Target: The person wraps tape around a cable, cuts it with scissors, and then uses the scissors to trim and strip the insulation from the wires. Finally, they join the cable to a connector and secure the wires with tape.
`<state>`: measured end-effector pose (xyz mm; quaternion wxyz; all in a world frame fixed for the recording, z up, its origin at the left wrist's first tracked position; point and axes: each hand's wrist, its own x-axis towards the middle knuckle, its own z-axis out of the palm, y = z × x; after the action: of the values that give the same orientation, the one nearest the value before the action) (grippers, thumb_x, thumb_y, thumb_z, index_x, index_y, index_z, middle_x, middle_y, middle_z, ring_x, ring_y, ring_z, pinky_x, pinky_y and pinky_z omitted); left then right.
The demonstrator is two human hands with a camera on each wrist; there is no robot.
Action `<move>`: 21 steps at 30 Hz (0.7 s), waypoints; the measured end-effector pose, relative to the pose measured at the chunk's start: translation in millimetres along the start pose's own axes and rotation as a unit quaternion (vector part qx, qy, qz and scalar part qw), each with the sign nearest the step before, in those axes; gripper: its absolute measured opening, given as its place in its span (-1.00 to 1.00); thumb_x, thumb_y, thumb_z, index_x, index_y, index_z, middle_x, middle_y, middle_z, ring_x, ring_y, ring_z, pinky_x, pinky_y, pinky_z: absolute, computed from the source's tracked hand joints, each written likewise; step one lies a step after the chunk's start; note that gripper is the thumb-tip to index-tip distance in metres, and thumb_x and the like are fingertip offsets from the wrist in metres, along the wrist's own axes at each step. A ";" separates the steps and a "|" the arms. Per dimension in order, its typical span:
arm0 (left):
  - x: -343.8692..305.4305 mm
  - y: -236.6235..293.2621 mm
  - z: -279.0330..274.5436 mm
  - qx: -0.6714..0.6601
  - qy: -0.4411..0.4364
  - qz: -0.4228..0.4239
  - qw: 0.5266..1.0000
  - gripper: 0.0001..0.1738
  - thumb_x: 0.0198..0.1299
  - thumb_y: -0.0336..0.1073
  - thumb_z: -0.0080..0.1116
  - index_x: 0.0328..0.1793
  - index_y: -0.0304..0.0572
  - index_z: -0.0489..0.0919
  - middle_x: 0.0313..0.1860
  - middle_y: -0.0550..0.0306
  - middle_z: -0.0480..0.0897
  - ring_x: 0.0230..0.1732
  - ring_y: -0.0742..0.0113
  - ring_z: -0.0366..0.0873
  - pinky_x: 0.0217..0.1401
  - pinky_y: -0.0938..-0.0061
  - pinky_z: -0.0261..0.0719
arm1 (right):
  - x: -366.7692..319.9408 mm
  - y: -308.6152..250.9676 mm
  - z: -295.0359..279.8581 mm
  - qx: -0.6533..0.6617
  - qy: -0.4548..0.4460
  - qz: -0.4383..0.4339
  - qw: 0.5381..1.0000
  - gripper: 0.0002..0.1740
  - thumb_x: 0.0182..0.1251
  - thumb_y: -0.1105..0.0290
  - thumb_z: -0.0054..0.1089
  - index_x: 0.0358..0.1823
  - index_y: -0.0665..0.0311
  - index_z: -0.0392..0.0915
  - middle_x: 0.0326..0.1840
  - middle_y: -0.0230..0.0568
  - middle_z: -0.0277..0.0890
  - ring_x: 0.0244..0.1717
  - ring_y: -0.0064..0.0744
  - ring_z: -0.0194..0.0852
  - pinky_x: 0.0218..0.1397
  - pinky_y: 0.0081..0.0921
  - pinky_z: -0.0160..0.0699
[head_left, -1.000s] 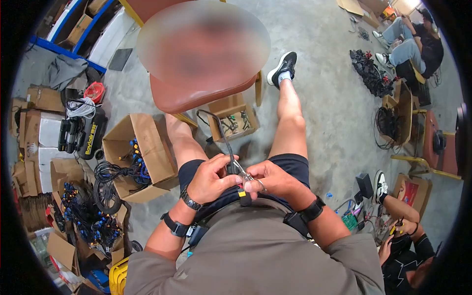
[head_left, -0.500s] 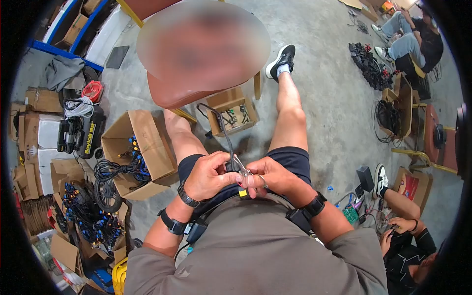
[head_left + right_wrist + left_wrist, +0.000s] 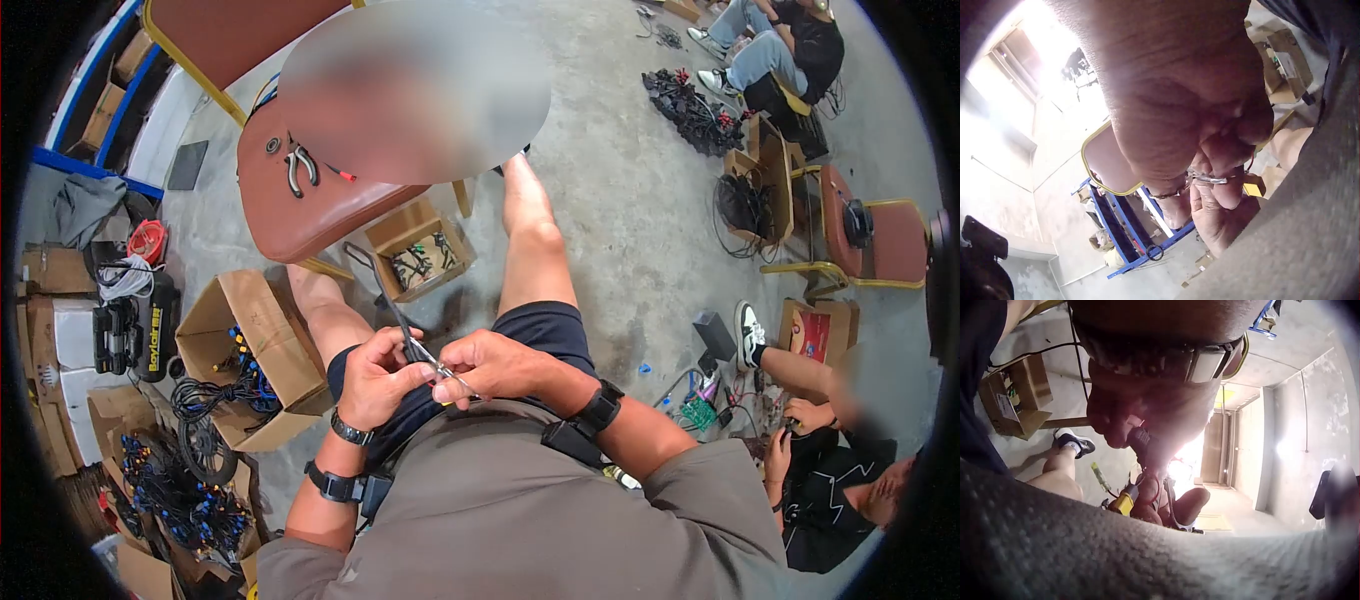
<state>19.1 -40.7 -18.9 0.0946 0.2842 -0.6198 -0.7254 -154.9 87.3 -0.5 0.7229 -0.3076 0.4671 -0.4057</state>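
Observation:
My left hand (image 3: 375, 388) grips a black cable (image 3: 390, 303) just above my lap. In the left wrist view the cable's ribbed strain relief (image 3: 1139, 440) shows between the fingers. A yellow connector (image 3: 1125, 501) on thin red and dark wires hangs close below. My right hand (image 3: 490, 365) pinches silver ring-handled forceps (image 3: 428, 356), whose slim shafts lie alongside the cable end between both hands. The fingertips of the two hands meet there and hide where the metal tips sit on the wires.
Ahead stands a brown chair (image 3: 330, 212) with pliers (image 3: 298, 153) on its seat. A small box (image 3: 400, 232) of short parts sits on the floor below it. Boxes of cables (image 3: 245, 345) crowd the left. People sit at right, near a circuit board (image 3: 700, 412).
The head view has turned, so the hands and floor boxes sit further left and the pliers on the chair now show. Both hands keep their hold on cable and forceps.

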 end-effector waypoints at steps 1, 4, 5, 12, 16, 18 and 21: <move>-2.0 1.0 -0.3 -0.004 0.006 0.007 1.000 -0.58 0.03 -0.48 0.40 0.04 -0.34 0.54 -0.37 0.34 0.55 -0.42 0.65 0.40 -0.34 0.71 0.40 | -0.7 -0.7 -0.1 0.005 0.002 0.006 1.000 -0.63 0.20 0.07 0.34 -0.36 0.26 0.58 -0.54 -0.44 0.51 -0.48 -0.71 0.41 -0.49 -0.70 0.27; -3.1 6.6 3.7 -0.078 -0.002 -0.008 0.997 -0.59 0.05 -0.53 0.37 0.04 -0.35 0.52 -0.28 0.26 0.62 -0.31 0.55 0.55 -0.19 0.63 0.54 | 3.0 2.6 0.1 0.002 0.004 -0.012 1.000 -0.65 0.19 0.10 0.35 -0.35 0.27 0.58 -0.53 -0.43 0.51 -0.48 -0.70 0.41 -0.49 -0.69 0.28; -2.5 7.2 3.9 -0.063 0.015 -0.005 0.998 -0.62 0.06 -0.53 0.37 0.01 -0.33 0.51 -0.29 0.26 0.62 -0.30 0.55 0.56 -0.18 0.62 0.55 | 2.4 4.4 -0.6 -0.004 0.018 -0.031 0.999 -0.66 0.19 0.12 0.35 -0.35 0.28 0.58 -0.53 -0.43 0.52 -0.48 -0.69 0.40 -0.49 -0.68 0.27; -1.7 7.4 -5.2 -0.093 0.007 -0.023 0.995 -0.64 0.05 -0.55 0.36 -0.02 -0.31 0.50 -0.28 0.27 0.58 -0.30 0.59 0.49 -0.27 0.66 0.50 | 4.0 8.0 -3.4 0.032 0.021 -0.063 0.997 -0.66 0.19 0.12 0.38 -0.35 0.28 0.58 -0.54 -0.44 0.48 -0.46 -0.71 0.36 -0.43 -0.67 0.28; -0.3 13.3 -6.0 -0.047 0.041 0.003 0.998 -0.75 -0.09 -0.50 0.32 -0.26 -0.23 0.51 -0.30 0.18 0.58 -0.34 0.48 0.50 -0.28 0.56 0.49 | 4.2 4.6 -9.1 -0.158 0.040 -0.100 0.982 -0.64 0.19 0.17 0.40 -0.28 0.36 0.56 -0.43 -0.37 0.53 -0.32 -0.62 0.45 -0.28 -0.52 0.44; -1.6 11.7 -7.1 -0.110 0.031 -0.029 0.993 -0.71 -0.18 -0.59 0.22 -0.30 -0.20 0.42 -0.42 0.18 0.54 -0.41 0.43 0.49 -0.34 0.55 0.47 | 8.2 12.1 -8.4 -0.264 0.079 -0.146 0.950 -0.56 0.14 0.10 0.40 -0.32 0.40 0.53 -0.48 -0.19 0.53 -0.37 -0.53 0.48 -0.33 -0.42 0.45; -0.4 4.0 -5.8 -0.109 0.041 -0.009 0.993 -0.76 -0.05 -0.45 0.25 -0.32 -0.18 0.38 -0.55 0.20 0.50 -0.63 0.45 0.42 -0.57 0.58 0.42 | 9.1 9.3 -1.8 -0.310 0.121 -0.210 0.920 -0.56 -0.01 0.14 0.46 -0.40 0.41 0.52 -0.50 0.00 0.54 -0.43 -0.16 0.58 -0.39 -0.28 0.48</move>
<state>21.7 -46.3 -15.4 0.1440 0.3078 -0.5296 -0.7772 -151.7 83.7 -12.7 0.4282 -0.5555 0.5780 -0.4171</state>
